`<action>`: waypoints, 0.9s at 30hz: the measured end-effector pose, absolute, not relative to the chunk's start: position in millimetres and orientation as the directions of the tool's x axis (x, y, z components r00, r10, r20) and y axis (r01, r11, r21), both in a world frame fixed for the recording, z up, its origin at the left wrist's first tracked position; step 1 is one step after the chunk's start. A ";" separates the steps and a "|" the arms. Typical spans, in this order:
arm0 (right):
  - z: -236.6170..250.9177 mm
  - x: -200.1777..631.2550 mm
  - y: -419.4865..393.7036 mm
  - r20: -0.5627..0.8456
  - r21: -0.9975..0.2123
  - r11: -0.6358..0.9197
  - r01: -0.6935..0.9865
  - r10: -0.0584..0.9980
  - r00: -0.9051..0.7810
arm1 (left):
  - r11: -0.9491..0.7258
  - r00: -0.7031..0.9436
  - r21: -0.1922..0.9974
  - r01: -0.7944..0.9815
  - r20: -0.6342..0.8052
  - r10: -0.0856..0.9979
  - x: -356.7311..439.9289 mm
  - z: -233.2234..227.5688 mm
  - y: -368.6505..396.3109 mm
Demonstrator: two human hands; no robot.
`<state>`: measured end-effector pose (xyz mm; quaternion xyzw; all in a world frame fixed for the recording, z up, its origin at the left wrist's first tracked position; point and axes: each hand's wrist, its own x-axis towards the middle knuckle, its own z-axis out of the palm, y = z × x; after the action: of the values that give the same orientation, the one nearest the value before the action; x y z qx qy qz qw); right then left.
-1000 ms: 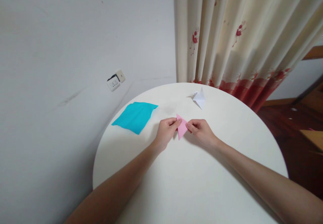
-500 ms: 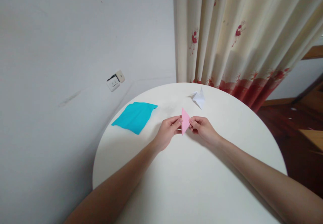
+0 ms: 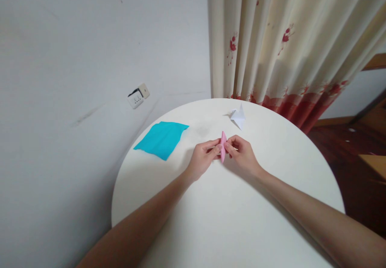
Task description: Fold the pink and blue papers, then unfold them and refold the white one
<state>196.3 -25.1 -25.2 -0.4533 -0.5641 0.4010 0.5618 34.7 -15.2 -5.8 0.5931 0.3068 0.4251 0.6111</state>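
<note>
The small folded pink paper piece (image 3: 223,146) stands on edge between the two hands, just above the round white counter (image 3: 229,219), near its middle and slightly toward the far side. The left hand (image 3: 202,158) pinches the left face of the pink paper with thumb and fingertips; the right hand (image 3: 243,153) pinches the right face in the same way, so the paper shows only as a thin upright sliver between them. Whether the layers are being pressed shut or pulled apart cannot be told from this view.

The work in hand looks like a crease or a flap being formed. To do it well, the fingertips of both hands should sit close to the fold line, with even pressure on either side, so the layers do not slip out of line. It likely helps to match the corners before pressing, then run the crease from the middle outward. Lowering the piece onto the counter would give a firmer, sharper edge than creasing in the air.

To the left lies a flat turquoise paper sheet (image 3: 162,138), well apart. A folded white paper figure (image 3: 238,116) sits farther away, near a cream curtain with red flowers (image 3: 286,42).
</note>
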 end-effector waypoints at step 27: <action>-16.9 201.0 -29.2 0.256 -0.966 0.258 0.025 0.964 -0.072 | -0.359 0.374 0.933 0.024 0.324 0.869 33.1 -16.8 -9.8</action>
<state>201.0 -29.2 -16.9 -0.4222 -0.5858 0.4390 0.5347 33.1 -9.8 -16.8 0.6871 0.3250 0.4554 0.4636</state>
